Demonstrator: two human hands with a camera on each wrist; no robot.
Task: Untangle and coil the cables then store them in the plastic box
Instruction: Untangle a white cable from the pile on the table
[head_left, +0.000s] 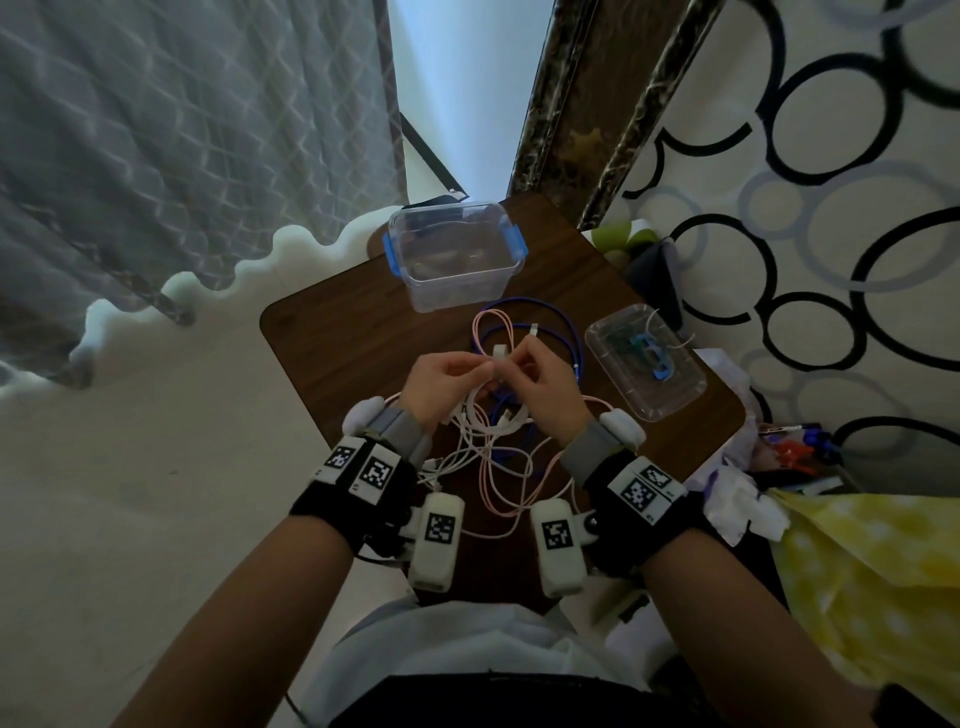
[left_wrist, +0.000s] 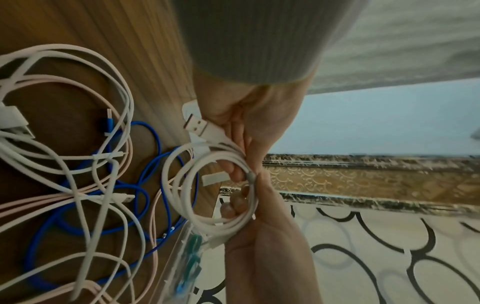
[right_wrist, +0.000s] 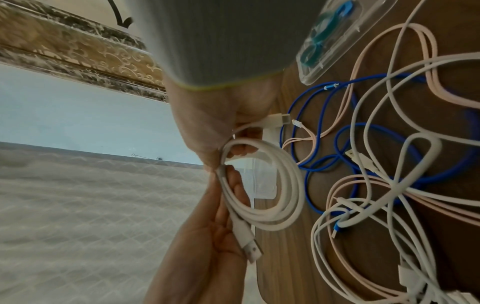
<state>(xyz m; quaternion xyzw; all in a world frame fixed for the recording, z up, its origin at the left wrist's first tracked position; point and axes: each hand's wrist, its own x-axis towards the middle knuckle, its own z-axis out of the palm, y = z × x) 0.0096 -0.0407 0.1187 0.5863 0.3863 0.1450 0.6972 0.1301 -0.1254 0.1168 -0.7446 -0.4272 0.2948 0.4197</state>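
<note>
Both hands meet over the middle of the wooden table (head_left: 332, 338) and hold one small white cable coil (head_left: 485, 413) between them. My left hand (head_left: 480, 370) pinches the coil (left_wrist: 182, 197) at its rim, with the USB plug (left_wrist: 198, 125) lying against the palm. My right hand (head_left: 519, 364) pinches the same coil (right_wrist: 275, 185) from the other side. Under the hands lies a tangle of white, pink and blue cables (head_left: 498, 462). The clear plastic box (head_left: 452, 260) with blue clips stands open behind them.
The clear lid (head_left: 647, 364) lies at the right of the table with blue and green ties on it. A blue cable loop (head_left: 563, 322) lies between box and lid. Clutter and a yellow bag (head_left: 872, 571) sit right of the table.
</note>
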